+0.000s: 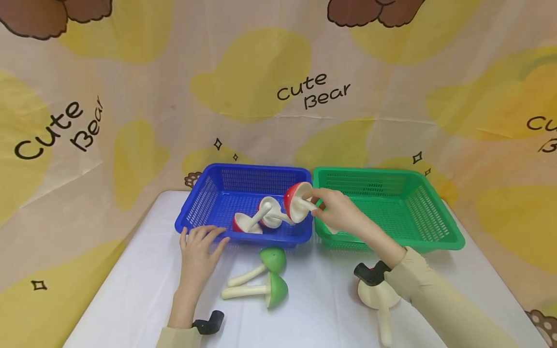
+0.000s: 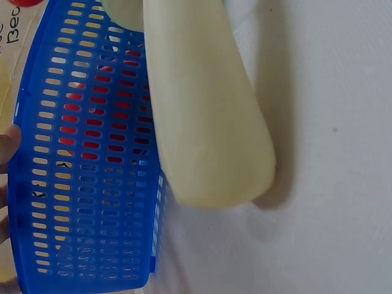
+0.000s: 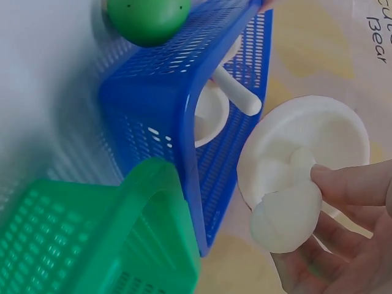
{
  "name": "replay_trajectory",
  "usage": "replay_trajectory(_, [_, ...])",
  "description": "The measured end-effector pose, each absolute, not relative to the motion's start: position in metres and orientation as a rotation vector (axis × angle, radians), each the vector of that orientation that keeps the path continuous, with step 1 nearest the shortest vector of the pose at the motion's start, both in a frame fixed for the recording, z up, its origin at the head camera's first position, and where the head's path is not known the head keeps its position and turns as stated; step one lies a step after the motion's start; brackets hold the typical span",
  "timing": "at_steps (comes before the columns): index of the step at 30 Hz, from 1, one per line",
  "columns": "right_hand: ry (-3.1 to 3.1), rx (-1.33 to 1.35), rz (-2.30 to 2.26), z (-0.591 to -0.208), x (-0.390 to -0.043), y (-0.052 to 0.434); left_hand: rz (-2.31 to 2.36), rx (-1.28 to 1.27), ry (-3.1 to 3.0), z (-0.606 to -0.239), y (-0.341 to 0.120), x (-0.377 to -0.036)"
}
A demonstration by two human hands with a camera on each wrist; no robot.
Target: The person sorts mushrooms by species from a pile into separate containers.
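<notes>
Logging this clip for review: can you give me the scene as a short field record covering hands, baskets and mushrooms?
right hand: right hand pinches the stem of a red mushroom above the blue basket's right edge
left hand: left hand rests on the table, fingers at the blue basket front rim
blue basket contents: two red mushrooms
green basket: green basket, beside the blue one
table: two green mushrooms; a cream mushroom

2 mushrooms lie in the left basket, 2 more before it.
</notes>
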State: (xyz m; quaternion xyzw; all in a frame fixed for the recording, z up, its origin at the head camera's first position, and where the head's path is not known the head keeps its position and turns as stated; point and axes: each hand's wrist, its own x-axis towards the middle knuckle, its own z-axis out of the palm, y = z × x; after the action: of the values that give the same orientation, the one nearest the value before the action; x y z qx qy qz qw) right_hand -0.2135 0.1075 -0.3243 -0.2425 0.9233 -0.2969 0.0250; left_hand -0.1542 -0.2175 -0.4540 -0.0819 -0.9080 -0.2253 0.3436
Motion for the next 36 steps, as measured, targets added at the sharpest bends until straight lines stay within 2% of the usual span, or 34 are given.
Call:
replay_trajectory(10, [2.806, -0.612, -1.053, -0.329, -0.250, 0.075, -0.579, -0.213, -2.336, -0.452, -0.222, -0.154])
replay_trajectory(23, [2.755, -0.331, -1.251, -0.368, -0.295, 0.051, -0.576, -0.220, -2.330, -0.455, -0.221, -0.153])
replay_trajectory(36, [2.868, -0.312, -1.064, -0.382, -0.316, 0.045, -0.577, -0.216, -2.348, -0.454, -0.218, -0.154])
